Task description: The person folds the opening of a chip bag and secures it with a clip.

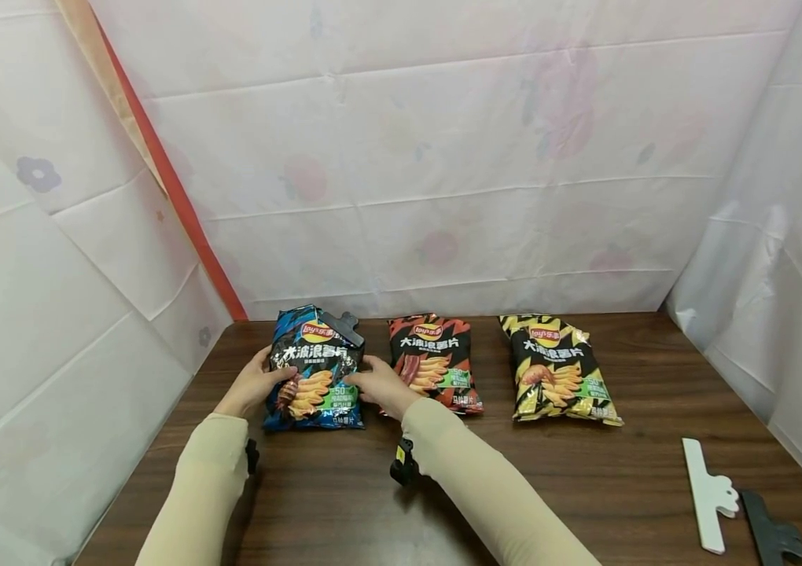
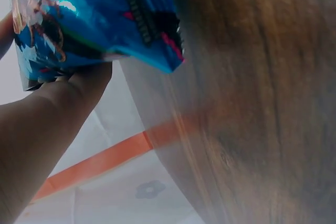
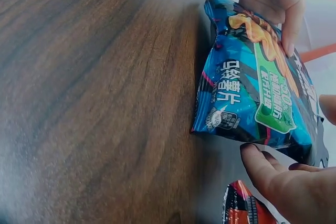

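A blue and black bag of potato chips [image 1: 316,385] is held between both hands at the left of the table, its front facing up. A dark grey bag clip [image 1: 343,327] sits on its upper right corner. The left hand [image 1: 257,384] grips the left side, thumb on the front. On the right side, the right hand [image 1: 382,385] holds the bag with its thumb on the front and fingers under the edge. In the right wrist view, the bag's lower end [image 3: 220,98] is close to the tabletop; the fingers [image 3: 257,163] show beneath its side.
A red and black chip bag [image 1: 432,365] lies just right of the right hand, with a yellow and black one [image 1: 560,369] farther right. A white bag clip [image 1: 708,495] and a black clip [image 1: 772,528] lie at the table's [image 1: 344,503] front right. Sheet walls [image 1: 443,157] surround it.
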`<state>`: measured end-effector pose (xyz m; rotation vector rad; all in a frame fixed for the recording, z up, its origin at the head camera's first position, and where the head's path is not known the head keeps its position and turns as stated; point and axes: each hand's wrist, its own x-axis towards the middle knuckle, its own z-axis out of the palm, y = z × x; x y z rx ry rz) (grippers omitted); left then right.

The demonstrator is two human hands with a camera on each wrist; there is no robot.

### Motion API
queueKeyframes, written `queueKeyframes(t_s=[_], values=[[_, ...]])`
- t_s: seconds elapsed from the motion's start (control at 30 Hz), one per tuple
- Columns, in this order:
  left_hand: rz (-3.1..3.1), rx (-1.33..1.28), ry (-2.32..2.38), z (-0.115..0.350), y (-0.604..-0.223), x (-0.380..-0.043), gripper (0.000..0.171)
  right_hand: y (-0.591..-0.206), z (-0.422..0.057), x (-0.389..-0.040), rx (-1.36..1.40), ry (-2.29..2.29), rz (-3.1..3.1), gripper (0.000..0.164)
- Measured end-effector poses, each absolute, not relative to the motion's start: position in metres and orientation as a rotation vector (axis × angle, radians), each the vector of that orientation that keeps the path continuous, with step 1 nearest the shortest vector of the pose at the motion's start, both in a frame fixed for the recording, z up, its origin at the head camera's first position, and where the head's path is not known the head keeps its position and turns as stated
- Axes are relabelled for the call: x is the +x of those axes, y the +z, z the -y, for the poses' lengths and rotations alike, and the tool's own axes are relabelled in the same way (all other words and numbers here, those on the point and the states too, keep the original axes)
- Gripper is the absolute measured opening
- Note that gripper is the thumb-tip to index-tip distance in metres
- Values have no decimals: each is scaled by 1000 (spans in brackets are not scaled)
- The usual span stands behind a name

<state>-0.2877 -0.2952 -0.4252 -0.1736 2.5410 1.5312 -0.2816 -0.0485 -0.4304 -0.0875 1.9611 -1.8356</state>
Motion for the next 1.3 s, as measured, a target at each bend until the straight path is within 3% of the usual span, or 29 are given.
queueKeyframes(t_s=[0.83,1.3], values=[[-2511,-343,1600,293,-428,-296,76,-440,57,-279,-124,-1867,-1912,75],[-2579,-358,1464,302,-432,-297,81,-440,61,-274,-139,-1852,-1922,72]])
